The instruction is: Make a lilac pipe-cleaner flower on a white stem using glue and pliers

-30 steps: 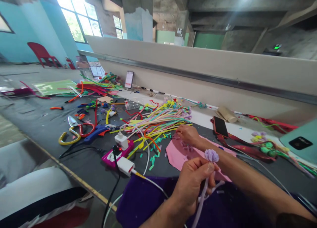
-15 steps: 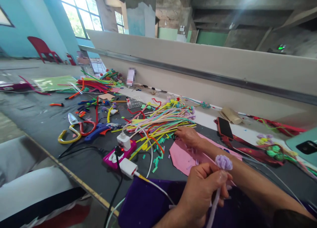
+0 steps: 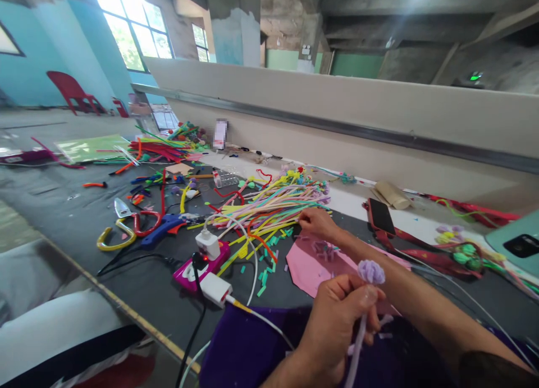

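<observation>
Low in the view, my left hand (image 3: 339, 320) pinches a lavender pipe-cleaner flower (image 3: 371, 272) between thumb and fingers. Its fuzzy stem hangs down below the grip, and the looped bloom stands above the thumb. My right hand (image 3: 319, 222) reaches across, curled closed at the near right end of a pile of pipe-cleaner flowers (image 3: 269, 202). What its fingers hold, if anything, is hidden. Under the right forearm lies a pink sheet (image 3: 305, 270) with short lavender clippings on it. Small green clippings (image 3: 264, 275) are scattered to its left.
A magenta power strip (image 3: 185, 275) with white chargers and cables sits left of my left hand. Further left are scissors (image 3: 138, 222) and a blue-handled tool (image 3: 162, 229). A phone (image 3: 381, 215) lies to the right. A low partition (image 3: 320, 101) runs along the back.
My right hand has curled more tightly and lifted slightly beside the pile. My left hand still holds the lavender flower, now slightly further left. The whole view has shifted a little.
</observation>
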`<state>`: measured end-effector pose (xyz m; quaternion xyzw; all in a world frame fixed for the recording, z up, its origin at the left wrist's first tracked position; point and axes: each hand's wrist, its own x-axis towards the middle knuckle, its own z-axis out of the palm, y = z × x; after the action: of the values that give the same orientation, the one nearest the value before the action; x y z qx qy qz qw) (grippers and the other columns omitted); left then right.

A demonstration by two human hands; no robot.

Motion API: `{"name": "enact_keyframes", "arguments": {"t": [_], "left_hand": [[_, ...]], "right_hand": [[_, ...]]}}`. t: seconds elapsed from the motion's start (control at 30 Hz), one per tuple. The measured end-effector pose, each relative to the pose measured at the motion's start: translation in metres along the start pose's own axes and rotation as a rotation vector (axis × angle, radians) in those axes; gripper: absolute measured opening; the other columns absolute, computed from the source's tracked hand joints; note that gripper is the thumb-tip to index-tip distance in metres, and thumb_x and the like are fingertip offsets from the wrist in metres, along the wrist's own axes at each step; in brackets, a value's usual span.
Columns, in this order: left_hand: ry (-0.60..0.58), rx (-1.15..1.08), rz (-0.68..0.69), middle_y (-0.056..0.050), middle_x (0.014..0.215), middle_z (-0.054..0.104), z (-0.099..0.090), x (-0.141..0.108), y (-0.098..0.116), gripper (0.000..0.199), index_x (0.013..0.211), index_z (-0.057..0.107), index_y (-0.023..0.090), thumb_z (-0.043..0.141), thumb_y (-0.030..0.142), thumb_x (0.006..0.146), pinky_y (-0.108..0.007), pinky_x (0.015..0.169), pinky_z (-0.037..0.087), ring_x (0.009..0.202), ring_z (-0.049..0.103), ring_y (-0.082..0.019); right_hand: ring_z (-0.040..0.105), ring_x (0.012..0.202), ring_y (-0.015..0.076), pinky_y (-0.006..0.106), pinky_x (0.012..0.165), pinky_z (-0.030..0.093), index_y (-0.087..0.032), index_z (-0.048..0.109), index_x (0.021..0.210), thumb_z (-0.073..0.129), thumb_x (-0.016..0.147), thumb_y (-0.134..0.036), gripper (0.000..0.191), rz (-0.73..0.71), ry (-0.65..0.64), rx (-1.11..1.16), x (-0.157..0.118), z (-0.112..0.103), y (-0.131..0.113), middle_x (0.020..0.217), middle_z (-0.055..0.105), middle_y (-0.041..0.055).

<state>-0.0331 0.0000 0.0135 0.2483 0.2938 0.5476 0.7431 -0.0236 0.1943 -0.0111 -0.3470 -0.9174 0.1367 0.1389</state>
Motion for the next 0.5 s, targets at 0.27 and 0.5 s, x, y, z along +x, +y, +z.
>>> {"name": "enact_keyframes", "arguments": {"t": [0.27,0.5], "left_hand": [[0.095,-0.038,0.037,0.004,0.049,0.052,-0.003,0.005,0.002,0.023,0.077,0.06,0.013,0.063,0.035,0.072,-0.015,0.035,0.02,0.033,0.036,-0.002],[0.129,0.113,0.039,0.001,0.054,0.057,-0.002,0.009,-0.003,0.022,0.073,0.06,0.012,0.065,0.034,0.07,-0.015,0.037,0.023,0.04,0.045,-0.004]], "right_hand": [[0.054,0.055,0.0091,0.018,0.047,0.038,-0.013,0.057,0.098,0.044,0.076,-0.018,0.026,0.177,0.039,0.506,-0.069,-0.037,0.018,0.07,0.06,-0.0004],[0.055,0.058,0.0087,0.018,0.048,0.039,-0.014,0.052,0.084,0.047,0.076,-0.02,0.011,0.265,0.092,0.828,-0.15,-0.063,0.017,0.071,0.056,-0.0013]]}}
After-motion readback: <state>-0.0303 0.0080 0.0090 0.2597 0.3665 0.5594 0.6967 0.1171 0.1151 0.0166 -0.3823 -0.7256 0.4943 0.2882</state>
